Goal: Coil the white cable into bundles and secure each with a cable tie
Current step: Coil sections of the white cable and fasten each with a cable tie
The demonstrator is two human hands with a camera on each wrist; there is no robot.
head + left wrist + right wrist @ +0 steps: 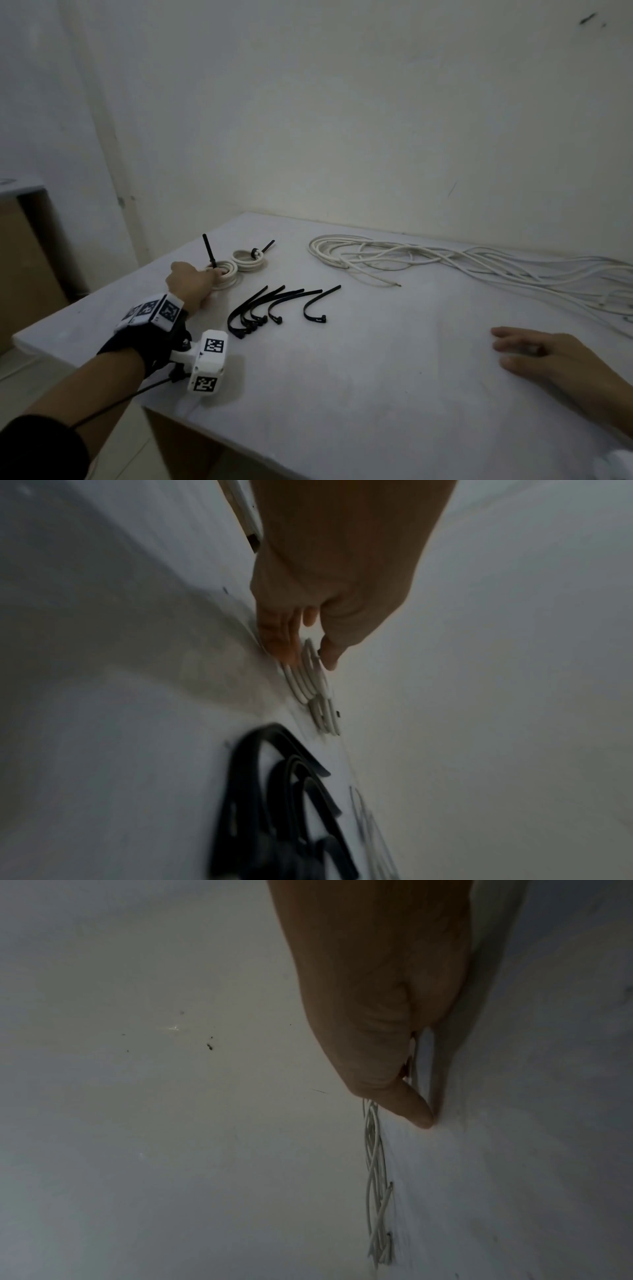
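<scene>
The small white round bundle of coiled cable (224, 274) lies at about ten o'clock on the pale grey worktop (376, 394), its black plastic cable tie (209, 251) sticking up nearly upright from the coil. The left hand (190, 286) rests on this bundle; in the left wrist view its fingers (281, 639) and thumb lie at the coil's rim, narrowly set around it, apparently setting it down or steadying it. Touching it toward one o'clock is a second tied white coil (248, 260), its tie tail slanting out. Just nearer, a row of loose curved black cable ties (274, 308) lies spread at about eleven o'clock. The long loose tangle of white cable (445, 267) sprawls from twelve to three o'clock, not yet coiled. The right hand (548, 356) lies flat at four o'clock, fingers straight and holding nothing, well apart from the tangle. The risks, as I judge them: the tie may not be cinched tight, so the coil could spring loose once released; a withdrawing wrist could sweep the spare ties; and pulling the tangle may knot it.
</scene>
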